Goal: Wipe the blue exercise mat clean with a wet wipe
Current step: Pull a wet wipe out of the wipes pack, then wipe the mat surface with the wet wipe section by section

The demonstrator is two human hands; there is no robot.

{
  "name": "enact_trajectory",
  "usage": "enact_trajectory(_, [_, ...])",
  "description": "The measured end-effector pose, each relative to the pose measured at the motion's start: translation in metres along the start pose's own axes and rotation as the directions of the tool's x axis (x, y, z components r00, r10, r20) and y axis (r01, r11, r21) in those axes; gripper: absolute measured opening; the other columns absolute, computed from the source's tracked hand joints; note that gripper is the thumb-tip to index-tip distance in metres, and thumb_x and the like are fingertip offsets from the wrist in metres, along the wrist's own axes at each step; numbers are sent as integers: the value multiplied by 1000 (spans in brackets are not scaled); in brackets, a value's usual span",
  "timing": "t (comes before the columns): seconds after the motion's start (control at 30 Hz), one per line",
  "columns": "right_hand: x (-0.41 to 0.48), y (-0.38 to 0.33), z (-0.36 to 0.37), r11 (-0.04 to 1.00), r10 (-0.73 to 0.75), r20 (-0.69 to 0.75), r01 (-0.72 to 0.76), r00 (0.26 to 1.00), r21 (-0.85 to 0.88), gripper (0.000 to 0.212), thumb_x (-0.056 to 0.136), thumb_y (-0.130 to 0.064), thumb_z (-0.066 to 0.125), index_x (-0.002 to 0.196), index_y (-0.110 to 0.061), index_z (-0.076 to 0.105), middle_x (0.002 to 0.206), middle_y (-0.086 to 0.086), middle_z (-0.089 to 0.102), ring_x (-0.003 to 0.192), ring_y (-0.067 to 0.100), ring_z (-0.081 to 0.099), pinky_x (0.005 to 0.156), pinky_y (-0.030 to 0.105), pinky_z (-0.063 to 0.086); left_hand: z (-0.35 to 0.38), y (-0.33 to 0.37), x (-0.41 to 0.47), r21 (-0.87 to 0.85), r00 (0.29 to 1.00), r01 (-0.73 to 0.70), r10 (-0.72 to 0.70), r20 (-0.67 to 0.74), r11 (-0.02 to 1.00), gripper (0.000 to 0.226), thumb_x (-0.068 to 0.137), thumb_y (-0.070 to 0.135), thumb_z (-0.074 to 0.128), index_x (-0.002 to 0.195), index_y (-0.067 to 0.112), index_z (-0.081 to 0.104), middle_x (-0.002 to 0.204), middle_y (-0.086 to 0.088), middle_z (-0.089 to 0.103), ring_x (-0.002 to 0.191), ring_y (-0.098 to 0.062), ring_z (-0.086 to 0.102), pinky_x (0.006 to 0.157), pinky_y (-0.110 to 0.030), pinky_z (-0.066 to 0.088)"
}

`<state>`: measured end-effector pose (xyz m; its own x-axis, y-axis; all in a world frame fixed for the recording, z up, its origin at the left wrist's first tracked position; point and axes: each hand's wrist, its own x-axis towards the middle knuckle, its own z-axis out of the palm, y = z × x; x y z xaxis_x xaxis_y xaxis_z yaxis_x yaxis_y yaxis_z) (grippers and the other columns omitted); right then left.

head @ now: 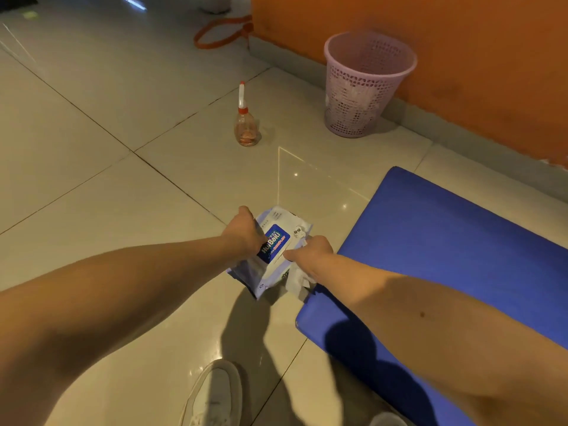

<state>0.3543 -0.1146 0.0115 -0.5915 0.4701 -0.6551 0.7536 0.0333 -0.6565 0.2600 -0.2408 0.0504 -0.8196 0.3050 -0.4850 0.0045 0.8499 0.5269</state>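
A plain indoor room, likely home or gym: glossy tiled floor (92,186), orange wall (467,44), pink basket (353,115), blue mat (445,238).

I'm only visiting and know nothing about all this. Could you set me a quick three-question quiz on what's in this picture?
1. True or false: the wet wipe pack lies flat on the blue exercise mat.
2. Which thing stands closest to the orange wall? A) pink mesh wastebasket B) spray bottle C) white shoe
3. Fill in: a white wet wipe hangs under the ___ hand, the one nearer the mat.

Key
1. False: the left hand grips it over the floor tiles.
2. A
3. Right: the right hand.
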Motion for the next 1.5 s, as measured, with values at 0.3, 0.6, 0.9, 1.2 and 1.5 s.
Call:
enact_trajectory(0.3, [45, -15, 51, 990, 114, 13, -115, 993, 84, 49, 87, -19, 80, 129, -4, 61, 125, 15, 69, 109, 32, 67, 85, 35, 55, 1, -43, 56, -26, 998, 63, -63, -12, 998, 43, 96, 17, 57, 130, 6, 32, 114, -15, 59, 100, -30, 63, 86, -48, 58])
enact_trajectory(0.6, [45, -14, 50, 973, 90, -9, -86, 996, 216, 24, 88, -23, 80, 100, -13, 63, 102, 9, 69, 89, 26, 65, 77, 31, 50, 3, -46, 62, 5, 1000, 5, -5, 20, 1000, 55, 93, 12, 59, 142, 4, 36, 130, -18, 58, 113, -34, 60, 93, -43, 54])
enact_trajectory(0.9, [-16, -19, -16, 901, -27, -17, 32, 999, 432, 16, 89, -4, 71, 96, -18, 71, 119, 12, 71, 114, 29, 66, 104, 44, 53, -3, 16, 0, -291, 976, -23, 84, 201, 956, 15, 97, 23, 57, 94, 10, 65, 93, -9, 65, 79, -22, 57, 72, -32, 47])
enact_trajectory(1.2, [-129, -57, -123, 800, -144, 15, 107, 989, 590, 13, 101, -6, 58, 108, -4, 68, 115, 19, 70, 102, 29, 69, 96, 46, 57, -56, 113, -100, -330, 895, -193, 303, 326, 924, 32, 88, -5, 57, 116, 11, 57, 117, -15, 63, 107, -32, 64, 96, -39, 55])
enact_trajectory(1.5, [-211, 1, -179, 518, -74, 181, -118, 981, 847, 28, 103, -21, 56, 123, -1, 52, 122, 24, 65, 101, 37, 73, 85, 48, 60, -19, 128, -161, -340, 914, -342, 395, 98, 876, 13, 96, 8, 56, 97, 4, 67, 93, -15, 66, 85, -28, 62, 83, -45, 57])
